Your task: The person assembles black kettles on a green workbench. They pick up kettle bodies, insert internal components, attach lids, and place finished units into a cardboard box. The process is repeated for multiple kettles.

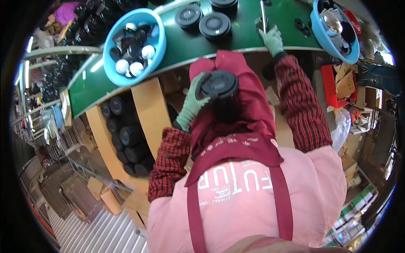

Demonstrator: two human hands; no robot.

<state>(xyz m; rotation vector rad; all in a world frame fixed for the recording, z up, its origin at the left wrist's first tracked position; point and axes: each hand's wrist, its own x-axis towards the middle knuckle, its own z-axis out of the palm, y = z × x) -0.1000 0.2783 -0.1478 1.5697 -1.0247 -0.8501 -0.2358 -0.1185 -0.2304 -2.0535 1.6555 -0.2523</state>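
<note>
My left hand point(195, 103), in a pale green glove with dark fingertips, is closed on the side of a round black lidded canister point(220, 84). The canister rests over my lap, against the maroon apron point(253, 101). At the front edge of the green table, my right hand point(272, 40), gloved alike, has its fingers closed at the near end of a slim silver rod-like tool point(264, 17). What kind of tool it is, I cannot make out. Left of it on the table stand black lidded canisters point(215, 25) like the one I hold.
A blue basin point(110, 63) of black and white round parts sits at the table's left. Another blue basin point(320, 36) stands at the right, above a red bin point(329, 86). Below the table, an open cardboard box point(145, 107) holds several black canisters. Small black pieces point(300, 25) lie near the right basin.
</note>
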